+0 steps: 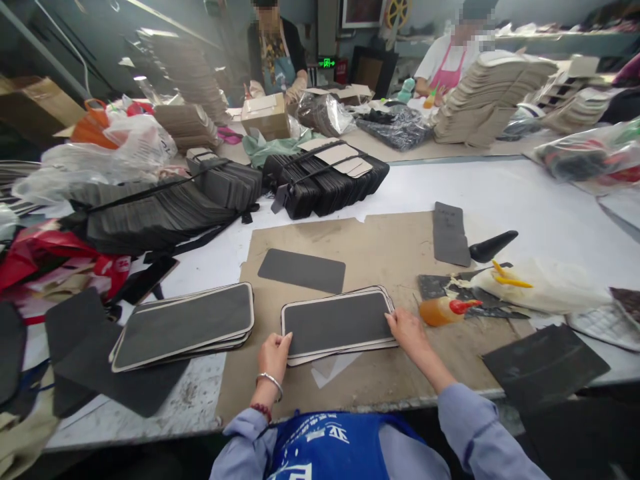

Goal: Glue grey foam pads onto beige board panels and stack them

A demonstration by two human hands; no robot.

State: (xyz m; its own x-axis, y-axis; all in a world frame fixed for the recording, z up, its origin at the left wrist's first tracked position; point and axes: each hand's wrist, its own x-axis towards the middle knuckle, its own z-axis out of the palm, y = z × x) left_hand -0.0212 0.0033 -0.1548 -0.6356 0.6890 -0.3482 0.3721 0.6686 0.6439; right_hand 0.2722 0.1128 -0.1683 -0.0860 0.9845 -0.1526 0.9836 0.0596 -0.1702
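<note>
A dark grey rectangular panel with rounded corners [340,324] lies on a slightly larger, pale-edged board, on top of a small stack in front of me. My left hand [274,357] pinches its near left corner, thumb and fingers together. At the right end my right hand [406,328] grips the panel's edge in the same way. Left of this stack is a second pile of pale-edged dark panels [185,330]. A single loose dark panel [303,270] lies flat just behind. Close to my right hand, a glue bottle with a red tip [443,311] lies on its side.
Brown cardboard [390,247] covers the middle of the table. Strapped bundles of black panels [325,180] stand behind it. At the right are a black-handled tool [494,247] and a whitish plastic bag [545,283]. Two people work across the table beside tall stacks [493,100].
</note>
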